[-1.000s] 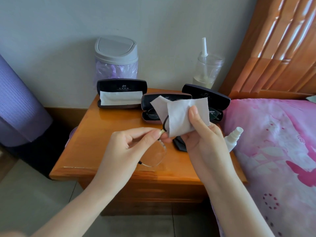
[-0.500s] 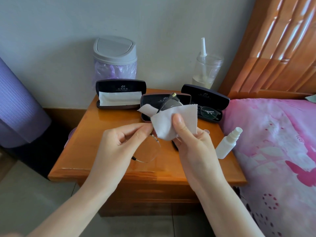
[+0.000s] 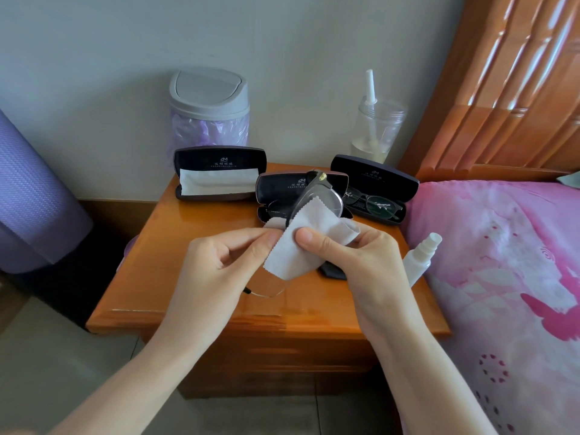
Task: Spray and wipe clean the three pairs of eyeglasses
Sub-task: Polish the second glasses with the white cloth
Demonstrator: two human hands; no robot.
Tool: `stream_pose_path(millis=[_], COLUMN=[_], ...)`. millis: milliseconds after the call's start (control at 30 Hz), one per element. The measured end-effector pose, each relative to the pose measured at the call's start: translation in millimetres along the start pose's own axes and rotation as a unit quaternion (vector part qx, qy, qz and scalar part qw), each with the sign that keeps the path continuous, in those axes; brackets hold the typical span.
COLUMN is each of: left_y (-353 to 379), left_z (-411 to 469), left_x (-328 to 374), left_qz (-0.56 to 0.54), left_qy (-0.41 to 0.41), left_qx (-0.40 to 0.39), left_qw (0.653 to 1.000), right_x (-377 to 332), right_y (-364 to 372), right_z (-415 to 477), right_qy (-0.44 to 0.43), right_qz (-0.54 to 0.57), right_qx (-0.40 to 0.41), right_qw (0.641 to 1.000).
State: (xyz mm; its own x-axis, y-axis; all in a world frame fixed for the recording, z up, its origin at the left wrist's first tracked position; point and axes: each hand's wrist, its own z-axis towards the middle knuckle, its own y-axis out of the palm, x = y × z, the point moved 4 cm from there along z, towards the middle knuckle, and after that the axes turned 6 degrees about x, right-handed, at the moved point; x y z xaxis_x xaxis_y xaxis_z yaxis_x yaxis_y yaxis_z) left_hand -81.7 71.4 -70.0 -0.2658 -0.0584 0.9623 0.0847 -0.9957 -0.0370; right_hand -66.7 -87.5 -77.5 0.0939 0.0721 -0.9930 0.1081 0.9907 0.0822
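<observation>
Tilting upward since before, glasses (image 3: pixel 326 196) (cloth-wrapped).

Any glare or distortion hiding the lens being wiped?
Head view: sharp, soft daylight. The glossy nightstand shows sheen; the held glasses read greyish, and the cloth hides most of the lens. Wide-angle bends the headboard at the frame edge.
</observation>
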Motion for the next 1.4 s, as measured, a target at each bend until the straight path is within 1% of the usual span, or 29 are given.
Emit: stream_pose_path(millis=[133, 267, 400, 533, 633, 867, 1000, 1133, 1300, 1400], left_y=[-1, -2, 0, 5, 7, 6, 5, 2, 1, 1], left_z=[1, 2, 2, 0, -2, -1, -2, -2, -1, -1], left_x=[-2, -3, -2, -2, -2, -4, -3, -2, -4, -3], left_qz=[-0.002, -0.004, -0.003, 0.016, 0.029, 0.050, 0.030, -0.001, -0.022, -0.018], left_qy=[-0.005, -0.011, -0.015, -0.003, 0.006, 0.015, 0.005, -0.008, -0.028, -0.025], left_qx=[0.001, 0.004, -0.015, -0.061, -0.068, -0.069, -0.041, -0.016, -0.019, -0.024], left_qw=[1.000, 1.000, 1.000, 0.998, 0.997, 0.996, 0.999, 1.000, 0.999, 0.999], right_x=[-2, -1, 1, -3, -6, -4, -5, -3, -7, -10], right_y=[-4, -9, -10, -11, -5, 6, 10, 14, 8, 3], right_z=[1, 3, 5, 11, 11, 6, 1, -4, -1, 1], right_qy=[-0.002, -0.013, -0.004, 0.013, 0.023, 0.031, 0.027, 0.023, 0.016, 0.015], right_qz=[-0.025, -0.028, 0.029, 0.103, 0.122, 0.098, 0.081, 0.030, -0.018, -0.035], right_qx=[-0.001, 0.018, 0.024, 0.031, 0.029, 0.027, 0.001, -0.024, -0.050, -0.059], right_qw=[1.000, 0.999, 0.999, 0.994, 0.992, 0.994, 0.996, 0.999, 0.998, 0.998])
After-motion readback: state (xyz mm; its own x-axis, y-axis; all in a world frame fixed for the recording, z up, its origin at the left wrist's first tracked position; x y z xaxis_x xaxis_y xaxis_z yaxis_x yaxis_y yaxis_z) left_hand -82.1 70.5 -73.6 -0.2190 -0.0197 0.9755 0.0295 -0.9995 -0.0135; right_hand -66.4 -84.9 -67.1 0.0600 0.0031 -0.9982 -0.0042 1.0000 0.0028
